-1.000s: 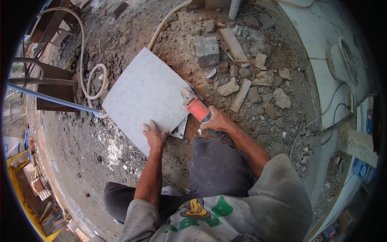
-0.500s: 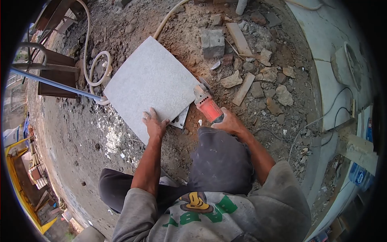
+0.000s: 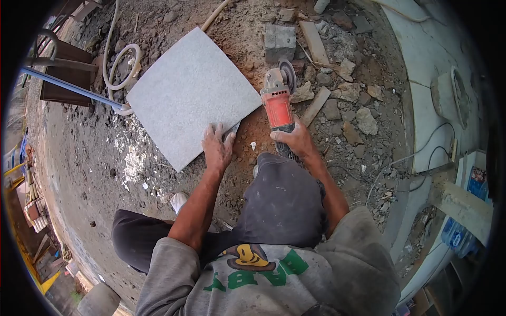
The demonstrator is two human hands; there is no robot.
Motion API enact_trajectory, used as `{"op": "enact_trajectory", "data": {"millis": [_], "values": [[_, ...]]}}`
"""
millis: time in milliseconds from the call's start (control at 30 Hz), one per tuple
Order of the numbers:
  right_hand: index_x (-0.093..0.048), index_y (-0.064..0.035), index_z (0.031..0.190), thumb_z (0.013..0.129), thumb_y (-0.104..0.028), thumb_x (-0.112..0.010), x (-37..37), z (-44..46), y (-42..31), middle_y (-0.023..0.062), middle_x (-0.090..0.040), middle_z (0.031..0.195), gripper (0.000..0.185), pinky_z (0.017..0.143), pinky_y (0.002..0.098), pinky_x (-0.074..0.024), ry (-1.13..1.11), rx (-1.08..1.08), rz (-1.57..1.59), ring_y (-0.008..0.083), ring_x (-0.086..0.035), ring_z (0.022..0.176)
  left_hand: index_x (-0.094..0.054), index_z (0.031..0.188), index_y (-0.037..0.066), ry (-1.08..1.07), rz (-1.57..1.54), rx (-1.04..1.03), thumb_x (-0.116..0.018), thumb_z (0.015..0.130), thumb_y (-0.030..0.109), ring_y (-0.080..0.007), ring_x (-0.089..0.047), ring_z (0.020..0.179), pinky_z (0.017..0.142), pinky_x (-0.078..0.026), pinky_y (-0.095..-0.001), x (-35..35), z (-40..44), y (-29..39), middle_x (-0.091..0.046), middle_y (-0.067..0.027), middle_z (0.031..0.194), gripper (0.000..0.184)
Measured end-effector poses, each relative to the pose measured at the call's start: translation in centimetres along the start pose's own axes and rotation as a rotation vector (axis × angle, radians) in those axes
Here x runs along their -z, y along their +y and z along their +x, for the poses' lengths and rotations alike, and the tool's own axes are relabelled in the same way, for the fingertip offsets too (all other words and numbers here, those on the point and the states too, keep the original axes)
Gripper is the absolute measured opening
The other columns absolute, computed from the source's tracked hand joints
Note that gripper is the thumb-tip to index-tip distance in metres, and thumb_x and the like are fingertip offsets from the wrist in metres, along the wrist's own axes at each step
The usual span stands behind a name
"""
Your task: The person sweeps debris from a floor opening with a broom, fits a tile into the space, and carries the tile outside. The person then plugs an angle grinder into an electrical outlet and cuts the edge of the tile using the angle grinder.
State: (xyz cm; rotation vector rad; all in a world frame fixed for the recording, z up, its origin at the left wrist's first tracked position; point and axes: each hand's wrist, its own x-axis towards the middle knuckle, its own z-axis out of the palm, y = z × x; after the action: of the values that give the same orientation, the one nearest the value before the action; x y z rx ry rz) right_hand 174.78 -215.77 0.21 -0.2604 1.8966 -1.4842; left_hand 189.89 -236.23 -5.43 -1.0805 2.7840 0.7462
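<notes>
A square, light grey tile [image 3: 192, 95] lies on the dirt in front of me, with one corner pointing away. My left hand [image 3: 217, 146] rests on its near edge, fingers spread over the top face. A red angle grinder [image 3: 279, 109] is in my right hand [image 3: 296, 138], which wraps round its dark rear body. The grinder's disc [image 3: 288, 76] is up and to the right of the tile's right corner, apart from the tile. Under the near right edge, part of another flat piece [image 3: 232, 130] shows.
A concrete block [image 3: 280, 43], wooden strips [image 3: 314, 43] and broken stones [image 3: 366, 121] lie beyond the grinder. A pale hose [image 3: 126, 84] coils at the left near a blue pole [image 3: 79, 86]. Black cable [image 3: 390, 164] runs along the ground at right, beside a concrete ledge [image 3: 421, 105].
My right hand has lifted the grinder away from the tile's right corner, up and to the right, turning it more upright. My left hand stays on the tile's near edge.
</notes>
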Motion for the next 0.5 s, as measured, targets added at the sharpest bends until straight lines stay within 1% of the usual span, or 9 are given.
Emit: {"op": "enact_trajectory", "data": {"millis": [33,67,100,200,267,333,400,467,500], "values": [[-0.056,-0.0004,0.109,0.066,-0.027,-0.079,-0.1,0.1,0.2,0.0086,-0.062,0.089,0.056,0.074,0.0328,-0.0497,0.008,0.002,0.002,0.0168,-0.06,0.079,-0.044,0.138,0.004,-0.016,-0.224,-0.052,-0.056,0.091,0.042,-0.0432,-0.036,0.132,0.109,-0.031,-0.0437,-0.4,0.0,0.8,-0.034,-0.0309,0.143,0.061],[-0.056,-0.0005,0.109,0.066,-0.027,-0.079,-0.2,0.5,0.6,0.0087,-0.062,0.09,0.055,0.075,0.0326,-0.0497,-0.002,-0.015,0.026,0.0169,-0.059,0.08,-0.045,0.137,0.003,0.08,-0.274,-0.094,-0.055,0.093,0.039,-0.0407,-0.046,0.124,0.106,-0.035,-0.0429,-0.1,-0.2,2.6,-0.048,-0.0296,0.131,0.058],[-0.057,-0.0006,0.109,0.066,-0.027,-0.078,-0.3,0.9,0.8,0.0088,-0.062,0.091,0.055,0.075,0.0323,-0.0496,-0.011,-0.03,0.048,0.0169,-0.059,0.08,-0.045,0.137,0.003,0.084,-0.273,-0.102,-0.055,0.093,0.039,-0.0407,-0.046,0.124,0.106,-0.035,-0.0429,0.5,-0.2,4.2,-0.048,-0.0296,0.131,0.058],[-0.056,0.0001,0.109,0.066,-0.027,-0.078,-0.6,0.9,0.4,0.0101,-0.063,0.092,0.055,0.076,0.0337,-0.0499,-0.003,0.021,0.011,0.0191,-0.061,0.082,-0.044,0.138,0.002,-0.018,-0.538,-0.1,-0.057,0.093,0.034,-0.0367,-0.053,0.115,0.1,-0.041,-0.0417,2.7,-0.7,8.6,-0.056,-0.025,0.117,0.056],[-0.056,0.0003,0.109,0.066,-0.029,-0.078,-1.0,0.8,0.2,0.0121,-0.063,0.092,0.056,0.076,0.035,-0.0502,0.013,0.09,-0.028,0.0216,-0.062,0.084,-0.042,0.139,0.001,-0.012,-0.776,-0.149,-0.06,0.092,0.028,-0.0303,-0.06,0.104,0.092,-0.047,-0.0387,2.9,-0.8,10.4,-0.058,-0.0203,0.106,0.057],[-0.055,0.0005,0.109,0.066,-0.03,-0.078,-1.6,1.0,0.5,0.014,-0.063,0.093,0.058,0.076,0.0364,-0.0505,0.038,0.154,-0.065,0.024,-0.063,0.085,-0.041,0.14,0.002,-0.022,-0.83,-0.15,-0.062,0.091,0.025,-0.0279,-0.061,0.102,0.089,-0.049,-0.0376,2.7,-0.3,11.3,-0.059,-0.02,0.108,0.058],[-0.054,0.0006,0.109,0.066,-0.035,-0.078,-2.2,1.2,1.1,0.019,-0.064,0.093,0.061,0.078,0.0394,-0.0506,0.054,0.092,-0.147,0.0304,-0.064,0.089,-0.041,0.14,0.002,-0.051,-0.891,-0.153,-0.064,0.09,0.023,-0.0255,-0.062,0.1,0.087,-0.05,-0.0365,2.5,-0.3,11.9,-0.06,-0.0197,0.109,0.059],[-0.054,0.0003,0.108,0.066,-0.037,-0.077,-2.5,0.7,0.2,0.021,-0.064,0.094,0.061,0.078,0.0404,-0.0508,0.071,0.046,-0.185,0.0325,-0.064,0.09,-0.041,0.141,0.004,-0.079,-0.957,-0.036,-0.066,0.088,0.021,-0.0236,-0.063,0.101,0.088,-0.05,-0.0355,3.6,-0.5,12.3,-0.062,-0.0186,0.113,0.06],[-0.054,0.0001,0.108,0.066,-0.039,-0.077,-2.6,0.6,-0.2,0.023,-0.064,0.095,0.062,0.079,0.0415,-0.0509,0.074,0.003,-0.218,0.0346,-0.065,0.091,-0.041,0.141,0.004,-0.106,-0.967,-0.055,-0.066,0.088,0.021,-0.0236,-0.063,0.101,0.088,-0.05,-0.0355,3.6,-0.1,12.2,-0.062,-0.0186,0.113,0.06]]}}
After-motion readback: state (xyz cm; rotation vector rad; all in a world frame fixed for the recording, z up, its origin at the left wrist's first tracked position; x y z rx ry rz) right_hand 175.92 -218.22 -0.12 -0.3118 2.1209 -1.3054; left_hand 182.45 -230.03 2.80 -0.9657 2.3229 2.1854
